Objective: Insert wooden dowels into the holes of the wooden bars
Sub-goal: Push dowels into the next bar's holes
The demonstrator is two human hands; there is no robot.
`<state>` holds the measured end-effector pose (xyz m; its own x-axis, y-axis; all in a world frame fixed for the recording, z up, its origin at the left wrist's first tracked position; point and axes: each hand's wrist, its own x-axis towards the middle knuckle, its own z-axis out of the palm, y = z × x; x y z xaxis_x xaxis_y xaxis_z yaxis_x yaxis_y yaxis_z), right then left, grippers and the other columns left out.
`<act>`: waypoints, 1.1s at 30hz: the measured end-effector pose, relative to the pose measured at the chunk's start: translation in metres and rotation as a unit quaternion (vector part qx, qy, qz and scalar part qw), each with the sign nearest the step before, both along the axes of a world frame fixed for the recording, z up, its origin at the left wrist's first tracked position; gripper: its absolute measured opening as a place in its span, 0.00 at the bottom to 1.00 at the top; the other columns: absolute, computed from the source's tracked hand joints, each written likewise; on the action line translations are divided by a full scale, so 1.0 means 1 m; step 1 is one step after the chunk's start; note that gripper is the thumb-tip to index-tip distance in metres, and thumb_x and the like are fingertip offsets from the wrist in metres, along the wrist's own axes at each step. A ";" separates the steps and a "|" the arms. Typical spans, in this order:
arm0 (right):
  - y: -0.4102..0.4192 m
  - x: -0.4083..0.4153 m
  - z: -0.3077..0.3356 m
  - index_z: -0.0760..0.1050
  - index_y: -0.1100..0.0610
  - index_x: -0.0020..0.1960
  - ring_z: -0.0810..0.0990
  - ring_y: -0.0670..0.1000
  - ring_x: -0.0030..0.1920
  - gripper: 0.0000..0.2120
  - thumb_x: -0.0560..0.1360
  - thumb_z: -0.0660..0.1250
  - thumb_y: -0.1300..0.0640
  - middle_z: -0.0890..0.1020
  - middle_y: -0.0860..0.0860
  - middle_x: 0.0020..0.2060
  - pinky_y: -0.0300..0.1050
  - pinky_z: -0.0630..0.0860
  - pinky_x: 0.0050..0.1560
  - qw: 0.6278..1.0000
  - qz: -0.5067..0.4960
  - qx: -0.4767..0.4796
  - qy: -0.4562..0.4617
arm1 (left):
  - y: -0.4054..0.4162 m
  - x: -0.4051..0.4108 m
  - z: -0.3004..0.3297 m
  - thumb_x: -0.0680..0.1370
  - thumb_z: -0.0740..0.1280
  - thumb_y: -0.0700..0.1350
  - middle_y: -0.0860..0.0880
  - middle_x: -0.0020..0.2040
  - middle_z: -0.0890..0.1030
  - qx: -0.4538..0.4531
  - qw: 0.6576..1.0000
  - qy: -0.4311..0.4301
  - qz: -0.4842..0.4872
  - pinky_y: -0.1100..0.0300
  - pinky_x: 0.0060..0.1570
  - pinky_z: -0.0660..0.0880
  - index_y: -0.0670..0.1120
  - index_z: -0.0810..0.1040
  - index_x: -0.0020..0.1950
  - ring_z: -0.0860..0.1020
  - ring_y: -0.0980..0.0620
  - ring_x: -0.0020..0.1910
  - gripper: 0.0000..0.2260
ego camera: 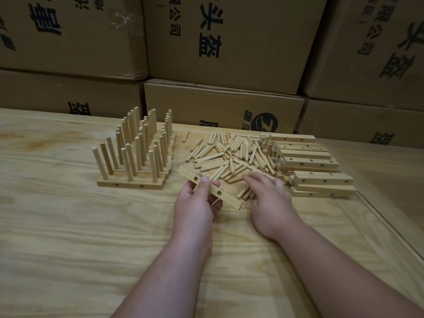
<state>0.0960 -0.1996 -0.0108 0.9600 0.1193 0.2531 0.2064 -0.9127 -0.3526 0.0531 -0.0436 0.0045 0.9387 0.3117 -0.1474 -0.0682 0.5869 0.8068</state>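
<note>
The left hand (195,203) pinches a wooden bar (210,190) whose long axis runs from upper left to lower right, holes up, just above bare table (68,226), while the right hand (267,198), fingers (250,180) loosely curled, touches the loose dowels (231,154) lying between the finished bars (137,157) and the stacked bars (309,164).

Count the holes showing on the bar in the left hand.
2 on the bar: one each side of the left hand's thumb, which may hide another.

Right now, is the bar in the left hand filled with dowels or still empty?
Empty. The bar held by the left hand shows two open holes, no dowels standing in them; the thumb covers its middle.
</note>
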 end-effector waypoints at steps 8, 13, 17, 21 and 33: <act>0.001 -0.002 -0.002 0.69 0.40 0.72 0.62 0.48 0.60 0.22 0.80 0.56 0.54 0.72 0.39 0.62 0.44 0.51 0.52 0.997 -0.049 -0.052 -0.030 | -0.001 0.000 0.001 0.83 0.65 0.45 0.48 0.44 0.87 -0.009 1.000 0.012 0.003 0.56 0.42 0.79 0.50 0.81 0.50 0.80 0.48 0.46 0.06; -0.006 -0.019 -0.003 0.75 0.43 0.66 0.63 0.50 0.60 0.16 0.81 0.58 0.43 0.73 0.44 0.57 0.46 0.50 0.49 0.993 -0.104 -0.053 -0.013 | -0.001 -0.003 0.001 0.83 0.64 0.47 0.49 0.40 0.86 0.036 0.999 0.014 -0.015 0.55 0.39 0.77 0.53 0.84 0.45 0.81 0.55 0.35 0.11; -0.012 -0.036 -0.002 0.74 0.43 0.62 0.67 0.52 0.59 0.14 0.80 0.58 0.40 0.75 0.46 0.57 0.49 0.57 0.52 0.989 -0.132 -0.060 0.014 | -0.001 -0.007 0.001 0.82 0.64 0.48 0.50 0.37 0.83 0.073 0.997 0.014 -0.021 0.57 0.37 0.74 0.53 0.84 0.50 0.78 0.55 0.34 0.09; -0.017 -0.046 0.002 0.76 0.44 0.60 0.70 0.52 0.60 0.12 0.79 0.62 0.44 0.77 0.44 0.55 0.49 0.63 0.59 0.995 -0.100 -0.010 0.019 | -0.003 -0.009 0.003 0.81 0.65 0.45 0.49 0.39 0.81 0.091 0.996 0.001 -0.025 0.57 0.36 0.71 0.52 0.87 0.44 0.74 0.54 0.32 0.12; -0.013 -0.038 0.013 0.76 0.43 0.52 0.77 0.37 0.43 0.05 0.81 0.63 0.53 0.80 0.40 0.39 0.27 0.68 0.37 0.967 0.018 0.242 -0.073 | -0.006 -0.014 0.003 0.84 0.60 0.51 0.49 0.36 0.83 0.207 0.976 -0.020 -0.060 0.61 0.34 0.73 0.53 0.85 0.48 0.76 0.56 0.31 0.14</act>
<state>0.0577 -0.2122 0.0027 0.9073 -0.0156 0.4203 0.3142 -0.6390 -0.7021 0.0393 -0.0500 0.0071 0.9743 0.2250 0.0063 -0.0565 0.2175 0.9744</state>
